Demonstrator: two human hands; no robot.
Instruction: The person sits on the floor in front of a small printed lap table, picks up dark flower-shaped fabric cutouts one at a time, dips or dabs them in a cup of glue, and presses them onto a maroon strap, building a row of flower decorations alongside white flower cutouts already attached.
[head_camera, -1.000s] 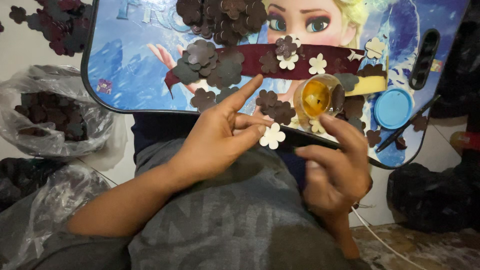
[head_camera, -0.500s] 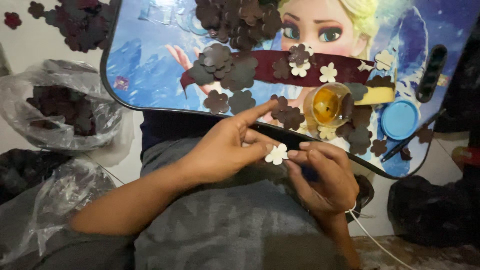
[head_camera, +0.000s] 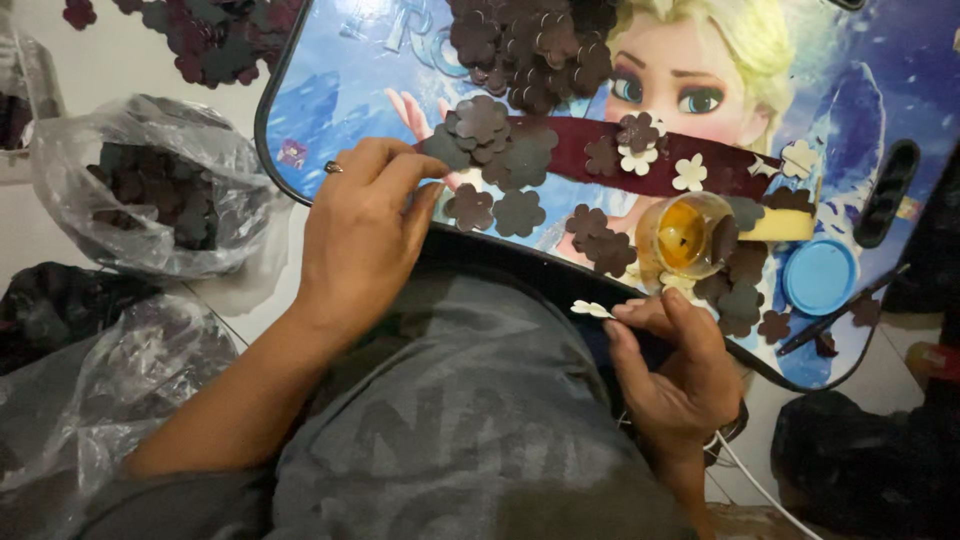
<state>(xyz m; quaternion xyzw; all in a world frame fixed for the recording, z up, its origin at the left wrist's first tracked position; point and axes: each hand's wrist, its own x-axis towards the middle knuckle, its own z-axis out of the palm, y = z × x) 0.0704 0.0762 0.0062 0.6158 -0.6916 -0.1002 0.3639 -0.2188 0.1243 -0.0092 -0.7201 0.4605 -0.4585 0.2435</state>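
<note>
A blue cartoon-printed lap tray (head_camera: 330, 110) lies across my knees, strewn with dark brown flower-shaped cutouts (head_camera: 500, 150) and a few cream ones (head_camera: 690, 172) on a maroon strip (head_camera: 570, 150). My left hand (head_camera: 365, 230), a ring on one finger, reaches to the tray's near edge with fingertips pinched at a brown cutout (head_camera: 440, 150). My right hand (head_camera: 675, 370) holds a small cream flower cutout (head_camera: 590, 309) between thumb and fingers, just below the tray edge. A small open jar of yellow glue (head_camera: 685, 235) stands on the tray right above it.
A blue lid (head_camera: 820, 275) and a dark stick (head_camera: 840, 310) lie on the tray's right corner. A clear plastic bag of brown cutouts (head_camera: 150, 195) sits on the floor to the left, another crumpled bag (head_camera: 110, 390) nearer. More cutouts (head_camera: 200, 40) lie on the floor at the top left.
My left hand has let go of the cream flower and moved up and left to the brown cutouts on the tray. My right hand now holds the cream flower alone.
</note>
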